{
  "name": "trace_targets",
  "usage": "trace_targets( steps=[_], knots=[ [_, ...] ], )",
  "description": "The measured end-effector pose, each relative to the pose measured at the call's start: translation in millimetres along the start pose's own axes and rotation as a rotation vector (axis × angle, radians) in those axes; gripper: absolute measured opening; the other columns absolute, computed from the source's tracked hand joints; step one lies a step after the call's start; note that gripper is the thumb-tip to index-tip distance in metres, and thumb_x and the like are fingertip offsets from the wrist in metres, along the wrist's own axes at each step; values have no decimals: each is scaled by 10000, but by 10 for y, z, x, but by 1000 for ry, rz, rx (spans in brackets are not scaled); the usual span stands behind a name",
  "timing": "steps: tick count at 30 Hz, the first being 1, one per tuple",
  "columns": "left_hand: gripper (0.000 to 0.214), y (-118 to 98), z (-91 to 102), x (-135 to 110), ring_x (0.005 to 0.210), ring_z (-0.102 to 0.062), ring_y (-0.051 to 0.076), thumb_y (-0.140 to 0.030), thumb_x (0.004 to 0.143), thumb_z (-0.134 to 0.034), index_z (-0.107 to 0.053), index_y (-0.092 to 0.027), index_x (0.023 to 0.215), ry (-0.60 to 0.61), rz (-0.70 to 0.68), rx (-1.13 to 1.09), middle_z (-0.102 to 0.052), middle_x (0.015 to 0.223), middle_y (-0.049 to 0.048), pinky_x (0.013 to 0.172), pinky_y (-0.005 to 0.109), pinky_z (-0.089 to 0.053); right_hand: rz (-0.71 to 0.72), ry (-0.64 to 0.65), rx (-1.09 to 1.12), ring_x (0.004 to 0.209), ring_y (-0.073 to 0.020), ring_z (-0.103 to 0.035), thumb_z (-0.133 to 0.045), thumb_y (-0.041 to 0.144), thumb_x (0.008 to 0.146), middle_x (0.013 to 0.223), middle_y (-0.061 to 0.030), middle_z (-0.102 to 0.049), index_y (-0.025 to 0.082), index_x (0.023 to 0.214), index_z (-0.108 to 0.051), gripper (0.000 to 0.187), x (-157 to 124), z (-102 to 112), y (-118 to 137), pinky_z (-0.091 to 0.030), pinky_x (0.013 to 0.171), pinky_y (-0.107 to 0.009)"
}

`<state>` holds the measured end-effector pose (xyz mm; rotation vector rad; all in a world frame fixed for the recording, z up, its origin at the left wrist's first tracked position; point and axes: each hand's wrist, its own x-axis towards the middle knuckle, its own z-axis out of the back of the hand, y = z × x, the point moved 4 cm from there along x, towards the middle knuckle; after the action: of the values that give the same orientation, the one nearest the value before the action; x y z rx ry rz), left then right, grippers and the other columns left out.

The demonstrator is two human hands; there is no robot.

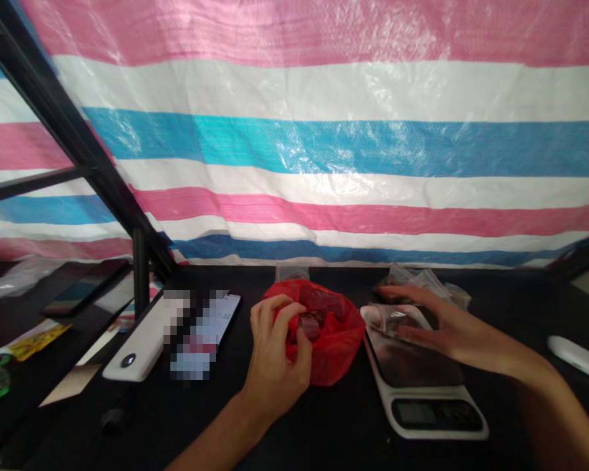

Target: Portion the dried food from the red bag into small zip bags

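Note:
My left hand [279, 353] reaches over the rim of a crumpled red plastic bag [341, 353]. Its thumb and fingers are curled around a small translucent cup-like piece [309, 325] at the bag's mouth. Dark reddish-brown contents show inside, too small to name. To the right lies a white kitchen scale [422, 366] with a shiny metal plate and a dark display. A small clear plastic bag [395, 318] with something brown in it rests on the plate's far end. My right hand [432, 320] has its thumb and fingers around that clear bag.
More small clear bags [432, 281] lie behind the scale, and another clear bag [292, 270] behind the red one. At left are a white power bank [144, 340] and a lit phone [211, 333]. A white case [579, 356] sits far right. Striped sheeting [324, 144] rises behind the black table.

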<state>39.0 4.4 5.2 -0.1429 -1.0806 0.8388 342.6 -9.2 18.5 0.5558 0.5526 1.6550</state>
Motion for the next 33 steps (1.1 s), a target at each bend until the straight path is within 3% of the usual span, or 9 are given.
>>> trace_targets(
  steps=[5,8,10,14,18,27,30,33],
  knots=[
    [330,17,-18,1,1086,-490,263,-20,860,-519,-547,-204,1133,4,5,11,-535,1139,99,934,436,-450,47,-183,7,1354,-327,-515,-640,544,884,1462,-64,-565,340,1394,-547,557,-10,126,-54,-378,1170,-533],
    [317,18,-4,20,1081,-501,262,-26,853,-523,-552,-199,1117,44,-15,-10,-536,1133,105,934,440,-451,51,-207,22,1338,-328,-526,-626,538,897,1432,-68,-582,332,1363,-567,513,-3,148,-44,-389,1163,-524],
    [303,-31,-30,23,1050,-529,250,-32,844,-530,-561,-197,1096,177,-125,-64,-556,1111,100,914,420,-466,58,-170,17,1317,-331,-545,-629,540,893,1398,-69,-611,330,1337,-591,492,3,125,-23,-412,1145,-521],
    [280,-154,-166,-68,1016,-584,234,-76,853,-553,-590,-196,1104,569,-384,-66,-621,1094,85,915,392,-490,79,-106,-16,1281,-333,-576,-645,547,874,1341,-70,-657,327,1277,-637,459,22,53,48,-439,1116,-536],
    [197,-134,-259,-118,946,-609,239,-136,887,-547,-630,-219,1045,719,-356,73,-649,1028,62,865,404,-514,92,-130,-25,1268,-323,-587,-646,553,871,1319,-65,-669,323,1255,-653,448,33,46,99,-446,1104,-524],
    [127,-104,-257,-91,893,-631,255,-135,856,-549,-630,-219,909,719,-260,144,-648,926,59,733,393,-534,68,-98,-15,1274,-322,-567,-681,579,844,1311,-70,-665,328,1272,-673,496,3,92,104,-412,1130,-522],
    [133,-143,-217,-79,876,-620,251,-136,832,-565,-637,-215,910,636,-271,93,-650,907,60,740,397,-530,49,-54,-25,1300,-345,-542,-739,589,785,1347,-81,-644,330,1303,-664,584,2,57,101,-401,1133,-550],
    [139,-199,-120,-37,873,-607,255,-143,807,-579,-645,-201,916,476,-288,15,-660,896,70,785,429,-522,36,-16,-54,1331,-372,-511,-767,597,753,1401,-93,-607,334,1376,-614,693,-4,15,77,-380,1135,-587]
  ],
)
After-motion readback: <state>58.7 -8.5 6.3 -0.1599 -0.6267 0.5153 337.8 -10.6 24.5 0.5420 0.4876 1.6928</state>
